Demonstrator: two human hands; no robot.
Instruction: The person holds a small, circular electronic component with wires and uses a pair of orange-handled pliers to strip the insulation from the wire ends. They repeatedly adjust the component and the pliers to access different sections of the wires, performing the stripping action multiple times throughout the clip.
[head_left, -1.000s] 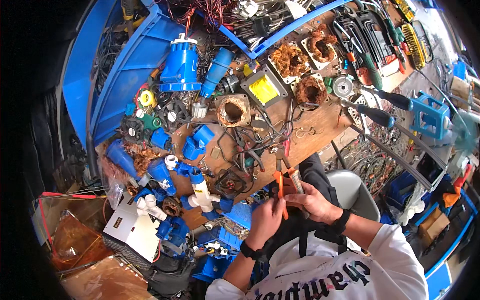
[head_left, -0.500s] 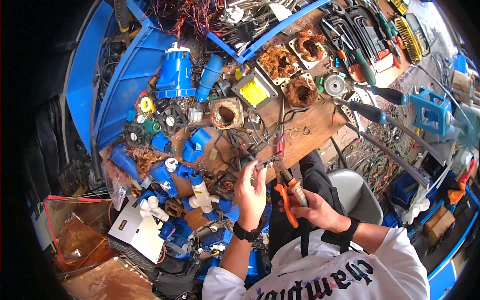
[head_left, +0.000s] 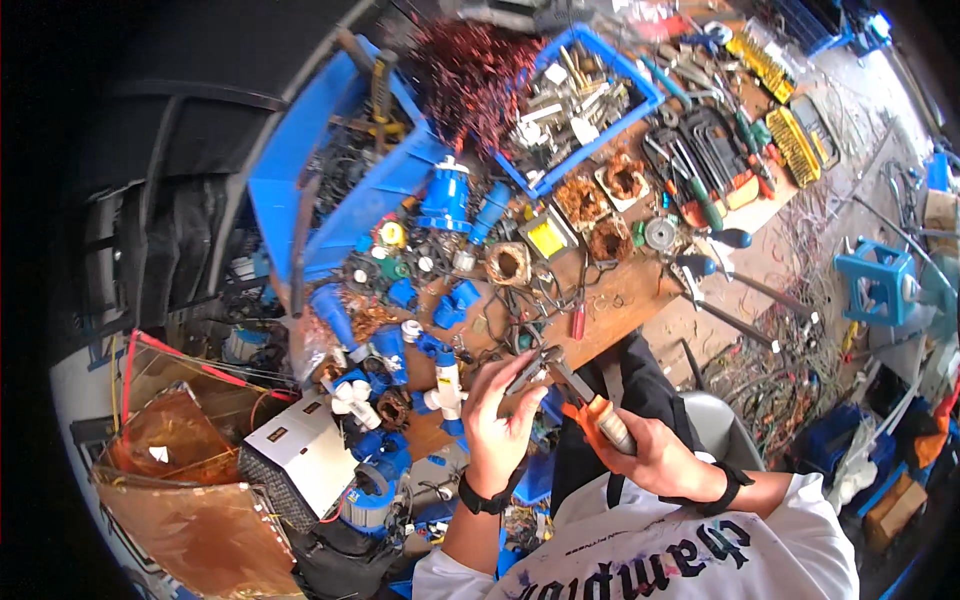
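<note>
Orange-handled pliers (head_left: 577,387) in right hand (head_left: 655,456), near bare edge of table (head_left: 630,309)

Both hands on my feed, lower centre of frame. I see left forearm (head_left: 470,542) rising steeply from bottom edge, left hand (head_left: 495,432) upright, fingers (head_left: 484,395) extended toward frame centre, thumb (head_left: 525,412) angled up beside them. Fingertip contact: too small for me to call. Right forearm (head_left: 765,490) runs in from lower right, nearly level; I've got right hand (head_left: 655,458) knuckles leftward, fingers curled in a firm grip. Hands near each other, apart; left wrist (head_left: 485,495) slightly lower than right wrist (head_left: 718,485).
</note>
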